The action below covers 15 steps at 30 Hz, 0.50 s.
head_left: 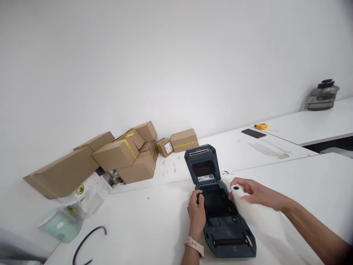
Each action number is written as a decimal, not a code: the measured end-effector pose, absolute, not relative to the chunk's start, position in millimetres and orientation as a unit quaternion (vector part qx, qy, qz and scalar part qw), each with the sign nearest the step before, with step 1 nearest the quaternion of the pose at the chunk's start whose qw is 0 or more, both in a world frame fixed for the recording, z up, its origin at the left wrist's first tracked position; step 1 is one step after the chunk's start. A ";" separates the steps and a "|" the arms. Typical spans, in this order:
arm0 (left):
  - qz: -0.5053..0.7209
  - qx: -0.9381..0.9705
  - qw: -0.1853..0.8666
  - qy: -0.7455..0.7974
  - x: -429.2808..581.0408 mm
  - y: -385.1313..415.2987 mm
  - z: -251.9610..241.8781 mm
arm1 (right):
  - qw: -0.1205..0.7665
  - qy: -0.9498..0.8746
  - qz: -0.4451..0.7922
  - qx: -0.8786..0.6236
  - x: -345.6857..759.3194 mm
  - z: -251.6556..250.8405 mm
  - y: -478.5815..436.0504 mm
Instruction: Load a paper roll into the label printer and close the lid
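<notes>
Left hand: lower centre, fingers curled over the open printer's left edge, holding it.
Printer: lower centre, between both hands.
White roll: beside printer's right edge.
Right hand: gripping roll, reaching in from lower right.

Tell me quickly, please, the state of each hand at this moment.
Left hand: curled, gripping the side edge of the open dark device.
Right hand: closed, holding a white roll.

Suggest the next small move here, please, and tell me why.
Perhaps bring the white roll over the bay of the label printer, as the right hand holds it alongside, the printer lies open, and the left hand touches its other side.
</notes>
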<state>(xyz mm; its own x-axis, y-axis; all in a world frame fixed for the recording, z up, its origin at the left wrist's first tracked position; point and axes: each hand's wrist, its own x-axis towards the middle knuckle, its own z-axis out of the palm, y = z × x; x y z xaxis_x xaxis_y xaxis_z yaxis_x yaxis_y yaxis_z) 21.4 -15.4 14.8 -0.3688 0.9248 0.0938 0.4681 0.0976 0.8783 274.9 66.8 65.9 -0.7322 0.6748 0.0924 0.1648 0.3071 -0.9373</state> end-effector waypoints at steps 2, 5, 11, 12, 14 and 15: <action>0.447 0.502 0.253 0.695 20.6 -15.2 14.7 | 0.176 -0.840 0.455 -0.239 246.0 81.6 64.4; 0.450 0.506 0.251 0.692 20.1 -16.1 14.5 | 0.077 -0.923 0.288 -0.241 202.3 83.0 66.0; 0.465 0.513 0.253 0.676 19.9 -17.4 13.7 | -0.015 -0.945 0.183 -0.271 156.7 48.0 81.0; 0.468 0.517 0.253 0.671 19.9 -17.1 13.8 | -0.025 -0.946 0.176 -0.271 154.3 42.5 84.1; 0.475 0.522 0.255 0.662 20.2 -16.6 14.3 | -0.042 -0.947 0.166 -0.272 151.4 33.1 90.5; 0.478 0.522 0.256 0.659 20.4 -16.5 14.6 | -0.049 -0.947 0.164 -0.273 150.3 29.2 93.5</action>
